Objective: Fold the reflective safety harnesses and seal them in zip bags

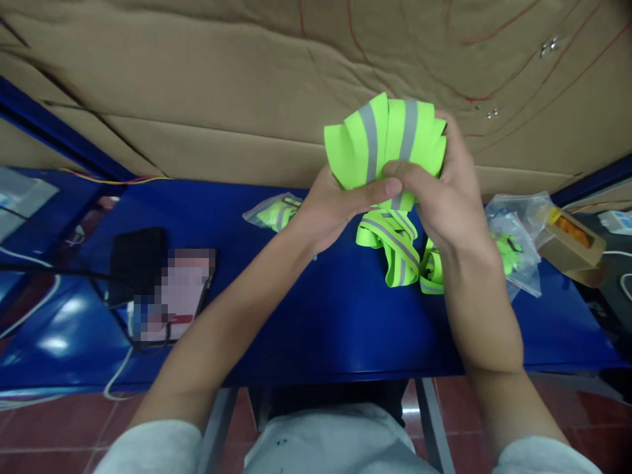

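Note:
My left hand [340, 204] and my right hand [444, 184] together grip a folded bundle of neon-yellow reflective strap [385, 138] with a grey stripe. Both thumbs press on its near face, and its folds fan out above them. The fingers behind the bundle are largely hidden. Below the hands, a loose length of the same reflective strap [395, 253] lies coiled on the blue table [316, 329]. Part of it is covered by my right wrist. A clear plastic bag [276, 212] with yellow strap inside lies beyond my left forearm.
More clear bags [523, 250] with yellow material lie right, beside an open cardboard box [570, 240]. At left are a black case [135, 263], a phone-like device [185, 296] with a blurred screen, and cables. A cardboard-covered panel [222, 85] rises behind the table.

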Demonstrator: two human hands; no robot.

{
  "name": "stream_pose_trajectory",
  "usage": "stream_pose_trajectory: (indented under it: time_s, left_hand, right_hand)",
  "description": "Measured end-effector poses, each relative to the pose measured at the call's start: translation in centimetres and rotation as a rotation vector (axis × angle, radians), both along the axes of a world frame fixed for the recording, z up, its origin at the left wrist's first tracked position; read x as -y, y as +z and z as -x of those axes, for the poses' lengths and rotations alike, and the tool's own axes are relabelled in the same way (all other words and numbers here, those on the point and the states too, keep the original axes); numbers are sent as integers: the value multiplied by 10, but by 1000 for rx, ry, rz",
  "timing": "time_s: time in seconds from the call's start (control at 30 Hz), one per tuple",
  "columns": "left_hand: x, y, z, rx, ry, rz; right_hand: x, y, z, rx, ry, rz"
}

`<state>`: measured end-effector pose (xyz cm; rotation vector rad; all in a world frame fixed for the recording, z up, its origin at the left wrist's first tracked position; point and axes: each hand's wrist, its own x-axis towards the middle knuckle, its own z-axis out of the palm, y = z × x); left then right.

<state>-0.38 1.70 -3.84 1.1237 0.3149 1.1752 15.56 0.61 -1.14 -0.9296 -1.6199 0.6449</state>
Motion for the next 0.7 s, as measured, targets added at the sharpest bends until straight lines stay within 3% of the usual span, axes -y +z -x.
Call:
stream_pose_trajectory:
  time_s: [0.07,0.23,0.3,0.37,0.4,0.43,0.53,0.6,0.7]
  left_hand:
    - [0,-5,-7,28,44,39]
    - [11,-4,-7,20,151,74]
    - [18,-8,3,-16,184,107]
    - [25,-17,17,-62,215,151]
    - [28,-24,25,-87,226,174]
    - [31,-32,33,-112,236,197]
    - [35,-54,54,-176,272,279]
    - [36,-67,62,-203,279,349]
    - [36,-77,66,-210,261,409]
  right_hand:
    - [-4,-4,4,-94,10,-24]
    - [-5,8,-5,-85,184,158]
    - [-3,16,-27,79,41,60]
    - [-3,17,-66,287,-242,-59]
    - [-3,14,-91,404,-386,-47]
    - [-3,9,-119,528,-532,43]
    - [3,-12,-204,925,-989,600]
    - [13,-27,-247,982,-1038,815]
    - [34,-43,-281,983,-1022,966]
